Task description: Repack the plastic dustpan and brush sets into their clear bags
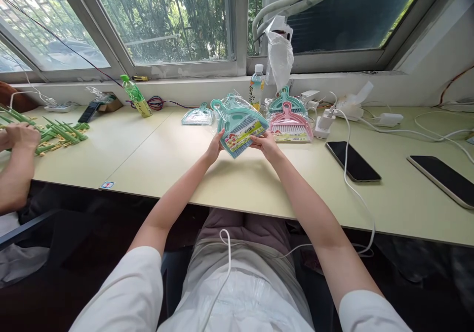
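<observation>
both hands were clamped on a wrapped green dustpan and brush [240, 126], which sat between them, tilted, with its handle pointing up and to the left. the left hand [215, 147] gripped its left lower edge, and the right hand [265, 143] gripped the right side, the thumb lying over the printed label. whether its lower corner touched the counter [163, 159] could not be told.

just beyond the right hand were a pink dustpan [291, 130] and, behind it, a second green dustpan [299, 105], both in clear wrap. beyond the left hand lay a flat wrapped dustpan [197, 116]. a white-capped bottle [256, 84] stood behind the held one. farther right of the hands lay a phone [353, 161], with a white cable [347, 156] across it, and another phone [446, 178]. well left of the hands were a green bottle [137, 97] and, past it, a co-worker's hand [24, 134] at some green strips [62, 132].
</observation>
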Tool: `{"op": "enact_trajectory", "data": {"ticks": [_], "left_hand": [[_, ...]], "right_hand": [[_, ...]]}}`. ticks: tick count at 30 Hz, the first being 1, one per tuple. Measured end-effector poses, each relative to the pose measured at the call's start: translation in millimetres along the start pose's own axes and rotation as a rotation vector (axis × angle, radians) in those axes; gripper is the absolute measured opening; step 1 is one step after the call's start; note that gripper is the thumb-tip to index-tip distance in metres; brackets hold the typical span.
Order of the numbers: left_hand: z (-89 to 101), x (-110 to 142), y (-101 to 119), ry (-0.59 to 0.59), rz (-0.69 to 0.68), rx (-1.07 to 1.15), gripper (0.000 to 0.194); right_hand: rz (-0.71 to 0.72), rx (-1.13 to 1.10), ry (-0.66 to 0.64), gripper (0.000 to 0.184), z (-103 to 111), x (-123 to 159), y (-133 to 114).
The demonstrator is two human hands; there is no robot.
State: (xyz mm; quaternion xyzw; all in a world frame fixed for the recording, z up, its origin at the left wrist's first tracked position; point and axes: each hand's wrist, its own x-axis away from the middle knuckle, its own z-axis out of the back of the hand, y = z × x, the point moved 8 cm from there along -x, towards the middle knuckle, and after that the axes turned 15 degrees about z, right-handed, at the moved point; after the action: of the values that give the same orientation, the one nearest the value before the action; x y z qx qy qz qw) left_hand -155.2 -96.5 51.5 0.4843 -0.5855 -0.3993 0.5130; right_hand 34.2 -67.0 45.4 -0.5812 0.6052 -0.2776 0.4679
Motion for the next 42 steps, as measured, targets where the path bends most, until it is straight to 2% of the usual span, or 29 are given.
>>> {"op": "enact_trajectory", "data": {"ticks": [2,6,8,11,14,18,21,27,32,36,42], "left_hand": [[-6.3,3.1,0.3,-0.060,0.012,-0.043,0.054],[-33.7,14.6,-7.8,-0.284,0.062,-0.163,0.066],[-43.8,18.6,-12.8,-0.345,0.084,-0.186,0.071],[-43.5,16.6,-11.3,-0.289,0.049,-0.126,0.069],[-31.3,10.8,-3.8,-0.164,-0.036,-0.062,0.064],[-12.9,4.0,-0.5,-0.008,-0.068,-0.019,0.059],[-6.1,0.8,-2.5,0.042,-0.039,0.019,0.057],[-13.1,2.6,-3.5,-0.049,0.002,-0.008,0.059],[-39.2,15.4,-7.2,-0.276,0.042,-0.098,0.072],[-39.5,16.4,-3.6,-0.269,0.008,-0.052,0.071],[-34.5,15.8,-0.8,-0.273,-0.006,-0.117,0.071]], "right_hand": [[0.019,-0.006,0.038,0.034,-0.1,0.4,0.2],[0.048,-0.032,0.139,0.037,2.8,1.4,1.1],[0.055,-0.044,0.177,0.036,4.6,1.9,1.2],[0.046,-0.051,0.226,0.032,8.0,2.6,2.3],[0.036,-0.044,0.243,0.030,10.0,2.6,3.5],[0.012,-0.033,0.175,0.034,7.0,1.1,5.5],[-0.001,-0.030,0.116,0.038,3.8,0.2,6.2],[0.013,-0.002,0.118,0.034,3.9,1.5,4.6],[0.069,-0.029,0.196,0.030,6.6,3.7,-0.1],[0.063,-0.033,0.240,0.029,9.8,3.4,0.1],[0.052,-0.055,0.252,0.028,10.0,3.8,1.3]]}}
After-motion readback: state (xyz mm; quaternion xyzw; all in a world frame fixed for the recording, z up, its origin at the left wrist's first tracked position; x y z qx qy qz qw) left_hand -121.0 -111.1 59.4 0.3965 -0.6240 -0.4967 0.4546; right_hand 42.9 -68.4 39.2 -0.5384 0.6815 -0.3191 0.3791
